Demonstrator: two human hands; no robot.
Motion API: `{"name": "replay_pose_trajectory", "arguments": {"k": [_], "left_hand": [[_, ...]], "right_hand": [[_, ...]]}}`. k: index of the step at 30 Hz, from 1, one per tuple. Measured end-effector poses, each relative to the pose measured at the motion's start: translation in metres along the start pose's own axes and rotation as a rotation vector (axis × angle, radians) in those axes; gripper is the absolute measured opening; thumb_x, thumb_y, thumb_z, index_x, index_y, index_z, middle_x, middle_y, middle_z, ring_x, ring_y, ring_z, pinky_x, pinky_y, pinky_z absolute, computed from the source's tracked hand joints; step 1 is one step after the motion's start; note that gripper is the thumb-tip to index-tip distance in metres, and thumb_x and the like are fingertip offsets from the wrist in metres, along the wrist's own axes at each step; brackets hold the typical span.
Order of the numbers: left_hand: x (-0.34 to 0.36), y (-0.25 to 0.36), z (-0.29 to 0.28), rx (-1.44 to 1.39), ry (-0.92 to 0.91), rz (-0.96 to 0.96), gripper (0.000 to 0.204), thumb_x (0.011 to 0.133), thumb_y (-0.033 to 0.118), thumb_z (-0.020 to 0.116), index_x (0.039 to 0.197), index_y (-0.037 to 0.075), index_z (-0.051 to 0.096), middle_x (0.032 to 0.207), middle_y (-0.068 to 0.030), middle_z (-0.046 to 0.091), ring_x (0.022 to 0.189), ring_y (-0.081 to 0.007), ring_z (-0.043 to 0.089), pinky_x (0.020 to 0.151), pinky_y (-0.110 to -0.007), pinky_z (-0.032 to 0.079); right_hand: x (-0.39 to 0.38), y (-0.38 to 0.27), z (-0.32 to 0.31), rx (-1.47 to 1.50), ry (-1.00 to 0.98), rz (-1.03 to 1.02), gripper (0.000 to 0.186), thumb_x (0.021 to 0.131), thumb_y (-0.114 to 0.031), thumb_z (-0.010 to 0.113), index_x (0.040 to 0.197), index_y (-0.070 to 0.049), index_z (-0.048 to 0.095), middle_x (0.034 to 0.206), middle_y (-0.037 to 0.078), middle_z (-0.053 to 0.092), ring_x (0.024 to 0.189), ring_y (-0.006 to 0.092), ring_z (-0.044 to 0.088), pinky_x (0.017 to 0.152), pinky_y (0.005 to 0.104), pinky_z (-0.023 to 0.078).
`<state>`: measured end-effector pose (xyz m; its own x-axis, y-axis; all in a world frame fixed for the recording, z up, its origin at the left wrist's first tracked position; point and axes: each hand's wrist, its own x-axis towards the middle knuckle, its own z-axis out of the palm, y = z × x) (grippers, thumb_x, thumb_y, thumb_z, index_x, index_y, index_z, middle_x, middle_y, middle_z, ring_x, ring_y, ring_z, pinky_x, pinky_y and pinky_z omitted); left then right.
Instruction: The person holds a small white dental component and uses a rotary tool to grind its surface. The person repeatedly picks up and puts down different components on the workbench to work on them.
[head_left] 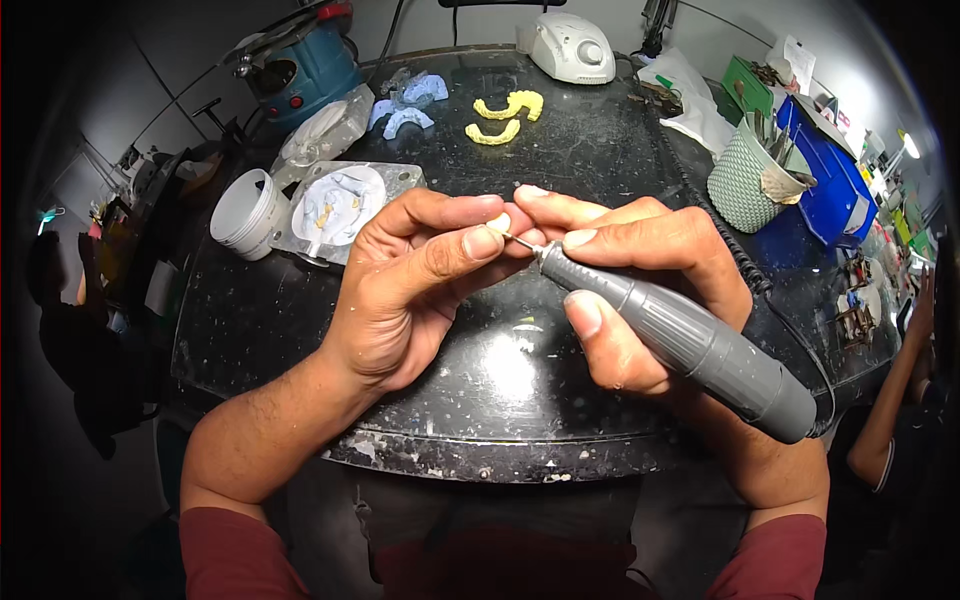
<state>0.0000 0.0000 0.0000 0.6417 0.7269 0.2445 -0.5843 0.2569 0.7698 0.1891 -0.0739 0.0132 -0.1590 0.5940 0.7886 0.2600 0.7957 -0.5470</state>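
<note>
My left hand (400, 285) pinches a small cream piece (500, 223) between thumb and fingertips, above the black worktable (480, 400). My right hand (625, 350) grips a grey rotary handpiece (720, 365), whose thin bit reaches to the piece. My right fingertips are close beside the left ones, so the exact contact of the bit is partly hidden. Behind my left hand lie a plaster-smeared plate with a white round mould (338, 205) and a stack of white tubs (242, 218).
Blue (408, 122) and yellow (492, 133) dental models, a white control box (567, 50) and a blue machine (302, 70) stand at the back. A woven tool holder (750, 185) and blue bin (830, 200) sit right. Other people are at left (75, 330) and right (890, 420).
</note>
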Motion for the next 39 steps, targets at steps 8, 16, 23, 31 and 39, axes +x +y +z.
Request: {"name": "replay_pose_trajectory", "arguments": {"k": [8,16,23,31,39], "left_hand": [[0.0,0.001,0.0,0.013,-0.026,0.005,0.013,0.09,0.001,0.06,0.103,0.002,0.063,0.105,-0.0157,0.068,0.101,-0.0231,0.066,0.094,-0.036,0.053],[-0.001,0.001,0.001,0.0,-0.001,0.0,0.014,0.09,0.0,0.059,0.104,0.002,0.063,0.105,-0.0171,0.068,0.102,-0.0248,0.066,0.096,-0.038,0.052],[-0.001,0.002,0.0,-0.018,-0.016,0.0,0.016,0.09,-0.001,0.059,0.105,0.001,0.064,0.106,-0.0176,0.068,0.103,-0.0254,0.066,0.097,-0.038,0.052],[-0.001,0.0,0.0,-0.012,-0.025,0.028,0.017,0.09,0.0,0.06,0.106,0.001,0.064,0.105,-0.0177,0.068,0.104,-0.0259,0.065,0.097,-0.04,0.051],[-0.001,0.001,0.001,-0.014,-0.03,0.03,0.016,0.09,0.0,0.06,0.105,0.002,0.065,0.105,-0.0174,0.068,0.104,-0.0256,0.065,0.098,-0.041,0.05]], "right_hand": [[0.0,-0.004,0.002,-0.006,0.021,0.036,0.024,0.084,0.001,0.061,0.105,0.0,0.049,0.096,0.018,0.062,0.11,0.0367,0.061,0.1,0.0494,0.047],[0.003,0.01,0.013,0.047,0.236,-0.122,0.026,0.067,0.007,0.068,0.092,0.006,0.061,0.081,0.015,0.066,0.084,0.0285,0.071,0.081,0.0379,0.058],[0.003,0.012,0.016,0.011,0.255,-0.169,0.027,0.066,0.008,0.068,0.092,0.006,0.061,0.08,0.017,0.066,0.084,0.0288,0.071,0.076,0.034,0.059],[0.002,0.014,0.016,-0.019,0.232,-0.188,0.027,0.066,0.008,0.069,0.092,0.006,0.062,0.079,0.016,0.066,0.084,0.0286,0.071,0.072,0.0312,0.058],[0.005,0.011,0.015,-0.051,0.213,-0.194,0.027,0.066,0.008,0.069,0.092,0.006,0.062,0.079,0.015,0.065,0.083,0.0276,0.071,0.078,0.0339,0.059]]}}
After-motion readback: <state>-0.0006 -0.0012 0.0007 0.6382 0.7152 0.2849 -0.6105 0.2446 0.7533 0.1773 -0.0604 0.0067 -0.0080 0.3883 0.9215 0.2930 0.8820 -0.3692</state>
